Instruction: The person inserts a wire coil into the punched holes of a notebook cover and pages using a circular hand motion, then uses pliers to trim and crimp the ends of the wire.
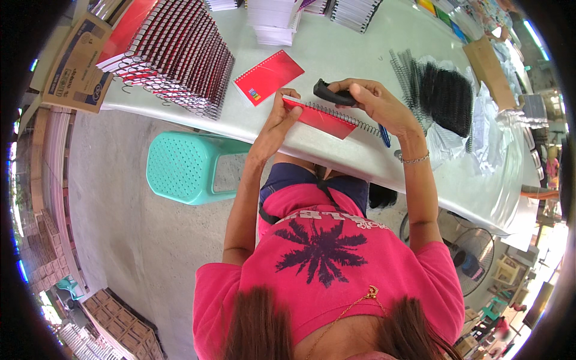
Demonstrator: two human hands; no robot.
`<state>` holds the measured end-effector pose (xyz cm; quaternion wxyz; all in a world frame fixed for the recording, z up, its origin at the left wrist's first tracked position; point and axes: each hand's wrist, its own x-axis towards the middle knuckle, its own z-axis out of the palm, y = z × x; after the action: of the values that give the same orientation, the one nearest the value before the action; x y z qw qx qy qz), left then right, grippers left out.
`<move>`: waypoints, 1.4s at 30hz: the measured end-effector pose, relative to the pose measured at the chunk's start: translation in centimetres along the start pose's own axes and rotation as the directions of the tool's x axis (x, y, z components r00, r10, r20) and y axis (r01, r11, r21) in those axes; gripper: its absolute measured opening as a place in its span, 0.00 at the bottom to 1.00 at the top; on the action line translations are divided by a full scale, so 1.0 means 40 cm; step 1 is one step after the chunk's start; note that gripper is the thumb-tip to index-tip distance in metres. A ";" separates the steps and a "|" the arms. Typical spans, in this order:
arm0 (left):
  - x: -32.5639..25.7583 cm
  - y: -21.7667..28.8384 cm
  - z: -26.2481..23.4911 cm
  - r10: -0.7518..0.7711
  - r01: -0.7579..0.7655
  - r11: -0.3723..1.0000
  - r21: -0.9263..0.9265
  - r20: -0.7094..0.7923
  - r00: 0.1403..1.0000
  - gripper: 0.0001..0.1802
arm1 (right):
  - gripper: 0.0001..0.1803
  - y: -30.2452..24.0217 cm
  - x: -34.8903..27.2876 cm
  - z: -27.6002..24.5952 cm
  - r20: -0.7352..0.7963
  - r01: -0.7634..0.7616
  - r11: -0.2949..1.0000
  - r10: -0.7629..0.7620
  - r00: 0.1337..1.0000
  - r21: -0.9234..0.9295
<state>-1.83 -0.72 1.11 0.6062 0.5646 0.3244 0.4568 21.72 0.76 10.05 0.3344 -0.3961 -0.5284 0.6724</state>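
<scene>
A pale, glossy table (pixel 348 57) carried a flat red booklet (pixel 269 77), with a tall stack of red spiral notebooks (pixel 180 54) just to its left. A white paper stack (pixel 271 24) and some spiral-bound pads (pixel 355 15) stood beyond the booklet, while well to its right lay black wire coils (pixel 445 99) and crumpled white wrapping (pixel 483 141).
</scene>
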 end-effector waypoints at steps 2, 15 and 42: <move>-0.002 -0.001 -0.004 -0.015 0.015 1.000 -0.005 0.004 1.000 0.13 | 0.24 -0.017 -0.001 0.007 0.129 0.043 0.973 -0.014 0.991 -0.226; 0.001 -0.012 -0.011 0.002 -0.003 1.000 0.019 0.032 1.000 0.14 | 0.24 0.037 0.081 0.025 0.066 0.159 0.469 -0.209 0.976 -0.869; -0.001 -0.002 -0.007 0.001 -0.001 1.000 -0.004 0.039 0.999 0.26 | 0.24 0.060 0.035 0.037 -0.110 -0.028 0.955 -0.005 0.994 -0.296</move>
<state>-2.07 -0.66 0.98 0.6133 0.5722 0.3115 0.4466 19.67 0.80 7.64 0.2956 -0.4811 -0.6020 0.5647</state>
